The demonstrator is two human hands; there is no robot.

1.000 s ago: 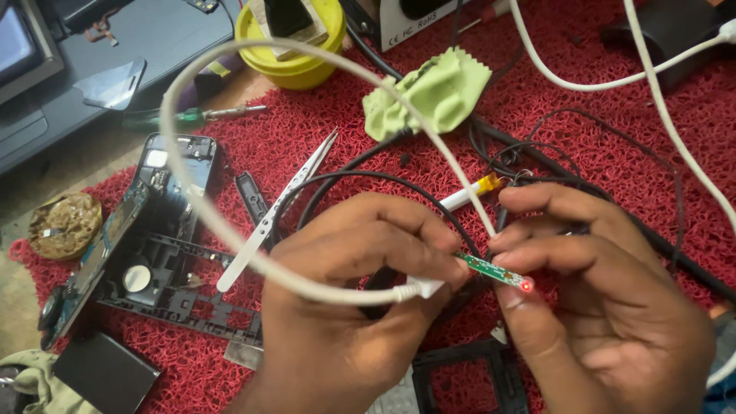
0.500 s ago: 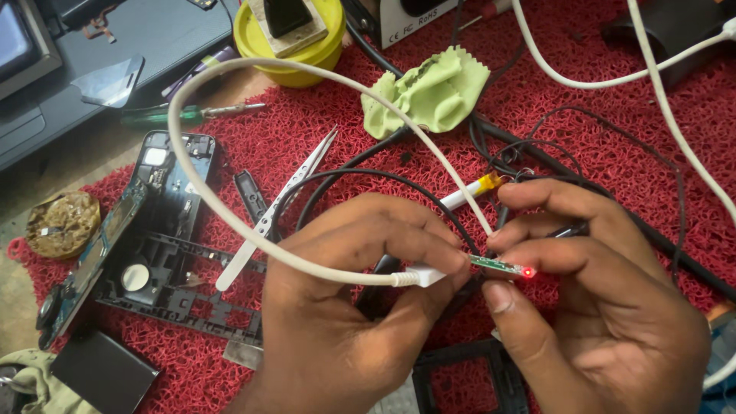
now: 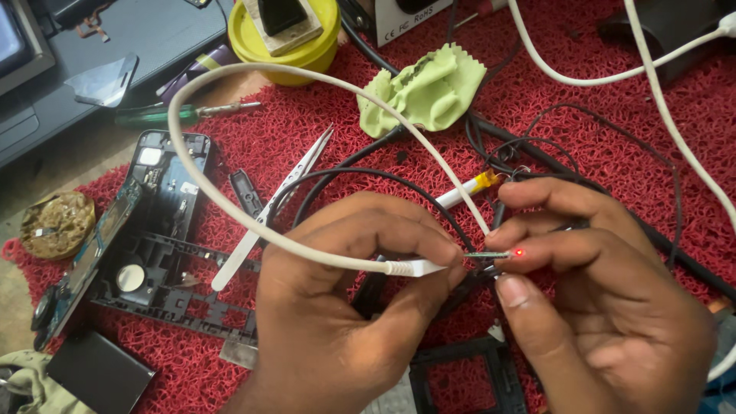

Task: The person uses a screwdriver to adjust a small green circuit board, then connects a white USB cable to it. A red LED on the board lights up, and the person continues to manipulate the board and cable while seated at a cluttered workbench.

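Cable plug meets small circuit board, red light on.
Left hand [image 3: 345, 307] fingers pinch the white cable [image 3: 230, 203] at its plug; right hand [image 3: 606, 299] fingers grip a thin green circuit board [image 3: 491, 254], its red LED [image 3: 520, 252] glowing. Both over the red mat [image 3: 613, 138]; tweezers [image 3: 268, 211] and opened phone frame [image 3: 146, 230] lie left.

white cable plug [image 3: 414, 267] | meets green board [image 3: 491, 254] | red light lit
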